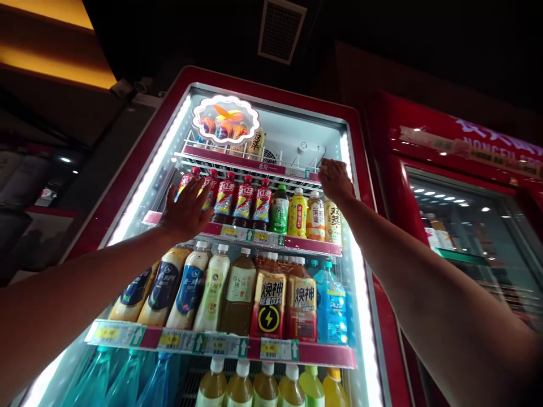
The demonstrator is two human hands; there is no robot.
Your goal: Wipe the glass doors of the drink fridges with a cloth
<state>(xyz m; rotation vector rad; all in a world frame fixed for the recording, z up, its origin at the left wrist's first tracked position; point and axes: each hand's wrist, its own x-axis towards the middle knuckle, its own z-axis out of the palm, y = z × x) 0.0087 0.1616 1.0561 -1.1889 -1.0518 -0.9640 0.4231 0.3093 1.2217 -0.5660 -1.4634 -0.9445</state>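
Observation:
My left hand (pixel 186 209) is raised in front of the second shelf, fingers spread and nothing in them. Behind it stand red-capped bottles with red labels (pixel 245 198), partly covered by the fingers. My right hand (pixel 336 180) reaches higher, at the right end of the top shelf's pink rail (pixel 254 162). Its fingers look bent and close together; whatever they hold, if anything, is hidden. Just below that wrist are a pale-labelled bottle (pixel 333 223) and an orange-and-white one (pixel 316 217). I cannot tell whether either hand touches a surface.
A lit red-framed drinks fridge (pixel 360 130) fills the middle, with a glowing scalloped sign (pixel 225 120) at its upper left. Lower shelves hold brown energy-drink bottles (pixel 270 302), blue bottles (pixel 334 305) and white-capped bottles (pixel 240 387). Another red fridge (pixel 445 144) stands at the right.

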